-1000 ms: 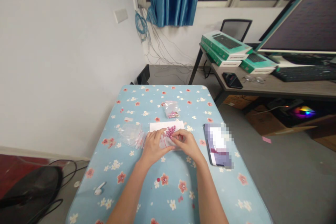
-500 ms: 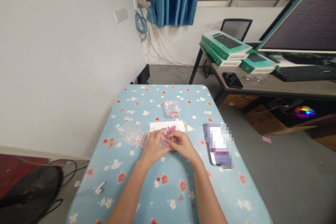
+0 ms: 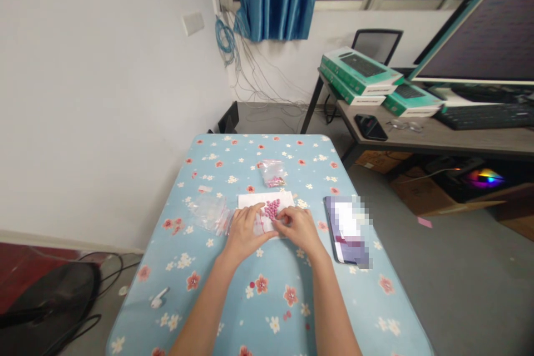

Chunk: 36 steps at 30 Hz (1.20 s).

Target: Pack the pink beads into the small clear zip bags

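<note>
Pink beads (image 3: 272,209) lie in a cluster on a white sheet of paper (image 3: 250,199) in the middle of the table. My left hand (image 3: 245,233) rests at the left of the sheet, closed on a small clear zip bag (image 3: 262,223) with a pinkish-red seal line. To the right of the beads, my right hand (image 3: 297,227) has thumb and forefinger drawn together at the cluster's edge; whatever is between the fingertips is too small to make out. Beyond the sheet lies another clear zip bag (image 3: 273,172) with pink pieces in it.
Clear plastic bags (image 3: 206,211) lie left of my left hand. A phone (image 3: 340,233), partly blurred, is on the right of the flowered table (image 3: 233,317). A white earbud (image 3: 157,299) sits front left. Beyond the right edge stands a desk with green keyboard boxes (image 3: 361,72).
My right hand has moved a little to the right, away from the small bag and my left hand. More of the beads and the bag now show. My left hand has stayed put.
</note>
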Motion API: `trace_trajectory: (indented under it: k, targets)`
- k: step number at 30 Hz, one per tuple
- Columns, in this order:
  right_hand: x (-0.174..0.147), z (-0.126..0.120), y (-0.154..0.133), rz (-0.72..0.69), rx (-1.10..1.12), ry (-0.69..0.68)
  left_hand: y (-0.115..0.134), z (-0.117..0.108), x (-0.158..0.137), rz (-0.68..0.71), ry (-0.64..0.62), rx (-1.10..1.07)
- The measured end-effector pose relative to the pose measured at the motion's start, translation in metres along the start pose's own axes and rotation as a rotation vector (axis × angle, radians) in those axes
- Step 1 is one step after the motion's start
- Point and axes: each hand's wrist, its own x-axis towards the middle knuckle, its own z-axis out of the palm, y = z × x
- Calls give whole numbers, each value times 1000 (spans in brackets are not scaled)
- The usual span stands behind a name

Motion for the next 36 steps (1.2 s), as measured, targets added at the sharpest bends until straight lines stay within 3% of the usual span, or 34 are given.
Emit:
trace_trajectory:
  k: [10,19,32,36]
  targets:
    - [1,-2,0,-7,71,-30,0,-1,0,2,1,1]
    - [2,-3,-13,-96,496,29,2,-2,0,18,11,10]
    - [3,2,-19,-114,481,18,2,-2,0,25,31,4]
    - [2,-2,-10,-73,322,57,1,-1,0,25,23,4]
